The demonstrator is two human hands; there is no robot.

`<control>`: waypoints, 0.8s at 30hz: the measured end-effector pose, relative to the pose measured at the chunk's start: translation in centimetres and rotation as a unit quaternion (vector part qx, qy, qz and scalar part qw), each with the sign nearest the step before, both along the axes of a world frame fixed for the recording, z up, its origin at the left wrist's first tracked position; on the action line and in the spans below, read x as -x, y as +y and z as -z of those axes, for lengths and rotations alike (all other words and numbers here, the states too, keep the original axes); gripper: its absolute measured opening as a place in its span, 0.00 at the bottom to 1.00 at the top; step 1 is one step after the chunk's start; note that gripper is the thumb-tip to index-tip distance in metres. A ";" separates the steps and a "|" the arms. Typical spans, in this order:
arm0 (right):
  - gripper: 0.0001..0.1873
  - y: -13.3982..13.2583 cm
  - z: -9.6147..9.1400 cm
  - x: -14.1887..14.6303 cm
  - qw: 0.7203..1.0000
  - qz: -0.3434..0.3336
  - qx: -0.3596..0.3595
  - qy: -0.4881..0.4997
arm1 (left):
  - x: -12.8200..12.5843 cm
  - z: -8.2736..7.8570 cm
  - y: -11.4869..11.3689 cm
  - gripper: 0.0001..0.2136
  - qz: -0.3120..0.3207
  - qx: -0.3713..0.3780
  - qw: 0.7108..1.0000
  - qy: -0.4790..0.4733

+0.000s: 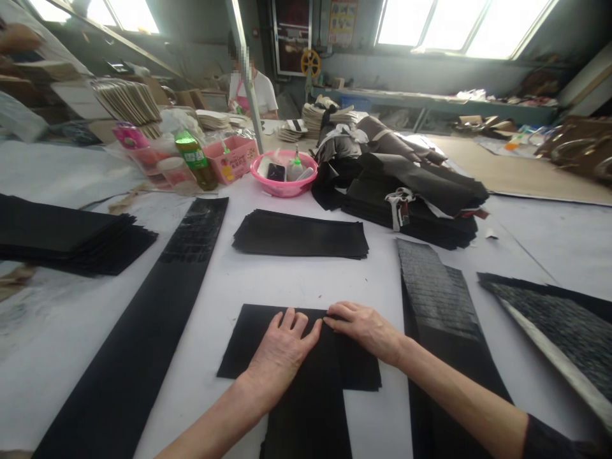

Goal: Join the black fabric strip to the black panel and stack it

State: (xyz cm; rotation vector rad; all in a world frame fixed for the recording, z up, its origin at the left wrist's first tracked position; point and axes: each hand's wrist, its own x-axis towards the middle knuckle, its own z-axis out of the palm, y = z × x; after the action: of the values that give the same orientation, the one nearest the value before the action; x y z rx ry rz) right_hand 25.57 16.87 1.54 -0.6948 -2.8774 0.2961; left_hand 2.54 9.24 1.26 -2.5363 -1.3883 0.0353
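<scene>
A long black strip (310, 408) runs from the near edge up over a black rectangular piece (239, 344) that lies crosswise on the white table. My left hand (282, 347) rests on the strip near its far end, fingers spread and bent, thumb reaching toward the right. At the strip's far right corner, my right hand (361, 325) has its thumb and fingers pinched together on the edge. The two hands' tips nearly meet there. What lies under my fingertips is hidden.
A stack of black pieces (301, 234) lies just beyond. Long black strips flank it at left (157, 306) and right (444, 344). Farther back stand a pink basin (284, 186), a green-labelled bottle (195, 159) and a dark material pile (406, 185). A person (253, 89) sits beyond.
</scene>
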 end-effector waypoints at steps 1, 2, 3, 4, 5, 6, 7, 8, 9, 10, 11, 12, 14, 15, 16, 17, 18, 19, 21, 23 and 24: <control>0.16 -0.1 0.0 -0.1 1.000 0.002 -0.004 -0.001 | 0.0 -0.1 0.0 0.25 -0.001 0.000 1.000 -0.004; 0.16 -0.1 -0.1 -0.2 1.000 0.004 -0.008 0.000 | 0.0 -0.1 0.0 0.25 -0.003 0.000 1.000 -0.009; 0.15 -0.2 -0.3 -0.3 1.000 0.007 -0.012 0.002 | 0.0 -0.2 0.0 0.25 -0.004 0.001 1.000 -0.015; 0.14 -0.2 -0.5 -0.3 1.000 0.014 -0.012 0.006 | 0.1 -0.3 0.0 0.25 -0.004 0.002 1.000 -0.022; 0.13 -0.4 -0.8 -0.2 1.000 0.025 -0.012 0.012 | 0.1 -0.3 0.0 0.25 -0.004 0.003 1.000 -0.031; 0.10 -0.5 -1.1 0.0 0.999 0.037 -0.013 0.018 | 0.1 -0.3 -0.1 0.25 -0.004 0.002 0.999 -0.042; 0.09 -0.8 -1.3 0.4 0.998 0.050 -0.013 0.024 | 0.2 -0.2 -0.1 0.24 -0.002 0.001 0.998 -0.055; 0.08 -1.1 -1.5 0.9 0.997 0.064 -0.010 0.032 | 0.4 -0.2 -0.2 0.24 -0.001 -0.001 0.997 -0.073; 0.08 -1.4 -1.6 1.5 0.996 0.078 -0.003 0.040 | 0.6 -0.1 -0.2 0.23 -0.002 0.001 0.995 -0.100; 0.08 -1.8 -1.6 2.2 0.995 0.089 0.006 0.047 | 0.8 0.1 -0.2 0.22 -0.006 0.006 0.991 -0.133; 0.09 -2.1 -1.5 3.0 0.994 0.096 0.015 0.053 | 1.2 0.2 -0.3 0.20 -0.010 0.012 0.986 -0.168; 0.11 -2.4 -1.3 3.7 0.993 0.101 0.024 0.058 | 1.6 0.3 -0.2 0.19 -0.014 0.019 0.979 -0.200; 0.15 -2.7 -0.9 5.0 0.993 0.103 0.027 0.058 | 2.5 0.5 -0.2 0.16 -0.018 0.032 0.968 -0.247; 0.16 -2.7 -0.7 5.5 0.993 0.101 0.025 0.056 | 3.0 0.5 -0.1 0.14 -0.016 0.035 0.965 -0.260; 0.16 -2.6 -0.6 5.8 0.993 0.101 0.024 0.054 | 3.5 0.6 -0.1 0.12 -0.012 0.039 0.963 -0.268; 0.16 -2.5 -0.5 6.0 0.993 0.102 0.026 0.052 | 4.0 0.7 0.0 0.11 -0.007 0.043 0.960 -0.278; 0.15 -2.4 -0.4 6.1 0.993 0.103 0.030 0.050 | 4.4 0.7 0.1 0.10 0.000 0.047 0.957 -0.286; 0.15 -2.3 -0.4 6.2 0.993 0.103 0.035 0.049 | 4.8 0.8 0.2 0.10 0.008 0.051 0.955 -0.293; 0.16 -2.2 -0.4 6.1 0.993 0.105 0.040 0.047 | 5.3 1.0 0.4 0.11 0.025 0.056 0.951 -0.302; 0.16 -2.3 -0.3 6.0 0.993 0.103 0.038 0.043 | 5.7 1.2 0.5 0.10 0.042 0.058 0.950 -0.305; 0.16 -2.3 -0.3 6.0 0.993 0.102 0.035 0.042 | 5.8 1.3 0.5 0.09 0.049 0.060 0.949 -0.304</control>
State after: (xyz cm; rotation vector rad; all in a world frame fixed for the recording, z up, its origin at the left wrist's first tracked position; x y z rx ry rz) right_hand 19.61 14.56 1.84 -0.9574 -2.7006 0.3900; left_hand -3.26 9.78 0.00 -2.8474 -1.4788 -0.7642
